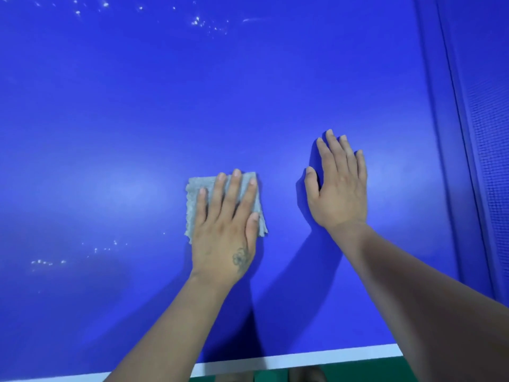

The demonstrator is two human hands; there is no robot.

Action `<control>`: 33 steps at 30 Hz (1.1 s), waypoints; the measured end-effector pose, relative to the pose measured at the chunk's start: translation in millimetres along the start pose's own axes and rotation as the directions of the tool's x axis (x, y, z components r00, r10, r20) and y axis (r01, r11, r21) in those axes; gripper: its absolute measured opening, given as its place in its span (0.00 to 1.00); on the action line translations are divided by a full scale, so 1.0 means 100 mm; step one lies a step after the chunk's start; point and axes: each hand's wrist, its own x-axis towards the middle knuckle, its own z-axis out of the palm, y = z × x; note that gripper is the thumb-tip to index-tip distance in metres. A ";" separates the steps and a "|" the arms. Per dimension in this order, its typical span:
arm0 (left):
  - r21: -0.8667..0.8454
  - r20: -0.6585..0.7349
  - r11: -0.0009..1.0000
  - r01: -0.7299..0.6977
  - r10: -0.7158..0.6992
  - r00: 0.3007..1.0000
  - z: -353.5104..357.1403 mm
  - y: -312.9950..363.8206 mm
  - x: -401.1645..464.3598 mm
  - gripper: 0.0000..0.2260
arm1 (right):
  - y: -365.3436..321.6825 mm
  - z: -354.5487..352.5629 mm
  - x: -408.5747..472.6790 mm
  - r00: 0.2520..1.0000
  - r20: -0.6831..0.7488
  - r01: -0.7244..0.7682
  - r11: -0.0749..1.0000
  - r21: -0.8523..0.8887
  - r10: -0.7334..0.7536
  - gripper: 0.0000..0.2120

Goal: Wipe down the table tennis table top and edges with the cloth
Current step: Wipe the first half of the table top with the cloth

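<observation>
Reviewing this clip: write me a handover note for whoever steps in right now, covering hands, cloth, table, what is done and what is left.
Left hand: flat, fingers straight, pressing the grey cloth onto the table top.
Right hand: flat and bare on the table, to the right of the cloth, not touching it.
Net runs along the right side.
Done: cannot tell how much has been wiped.
Left: white specks show at the far side, more specks at near left. The white near edge and the other edges probably still need wiping.
</observation>
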 end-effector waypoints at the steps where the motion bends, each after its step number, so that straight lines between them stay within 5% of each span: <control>1: -0.004 -0.013 1.000 0.019 -0.019 1.000 0.00 -0.04 0.11 0.26 | 0.00 -0.01 0.00 1.000 0.001 0.001 1.000 -0.002 -0.001 0.29; 8: -0.052 -0.085 0.991 0.126 -0.130 0.988 0.01 -0.07 1.06 0.27 | -0.01 -0.03 0.00 1.000 0.021 -0.013 1.000 0.004 0.012 0.28; 16: -0.029 -0.012 0.995 -0.099 0.099 0.995 0.05 0.42 0.86 0.27 | 0.00 -0.01 0.03 1.000 0.023 -0.009 1.000 0.001 0.009 0.27; 22: -0.024 0.014 0.988 -0.154 0.154 0.988 0.00 0.15 0.33 0.27 | -0.01 -0.03 0.03 0.999 0.034 -0.007 1.000 -0.012 0.008 0.27; 33: -0.036 -0.081 0.987 0.160 -0.162 0.983 -0.12 -0.31 1.41 0.27 | -0.01 -0.02 0.05 0.999 0.012 -0.031 0.998 0.057 0.030 0.27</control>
